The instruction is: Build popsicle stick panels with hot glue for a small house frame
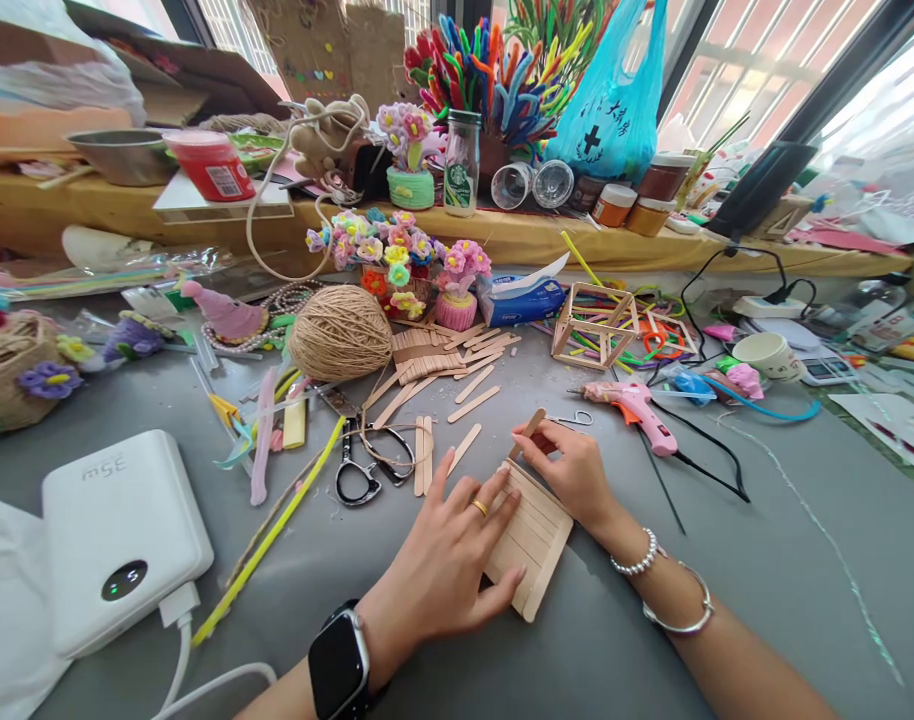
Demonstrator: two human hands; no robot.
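Observation:
A flat panel of wooden craft sticks [533, 545] lies on the grey table in front of me. My left hand [449, 560], with a ring and a smartwatch, presses flat on the panel's left side. My right hand [569, 470], with bracelets on the wrist, pinches a single wooden stick [530, 428] at the panel's far edge. Loose craft sticks [457, 385] are scattered just beyond the hands.
Black scissors [363, 465] lie left of the hands, a pink glue gun [637, 412] with a black cord to the right. A ball of twine [340, 332], a stick-frame cube [596, 325], a white power bank [116, 535], and pipe-cleaner flowers [397, 250] surround the work area.

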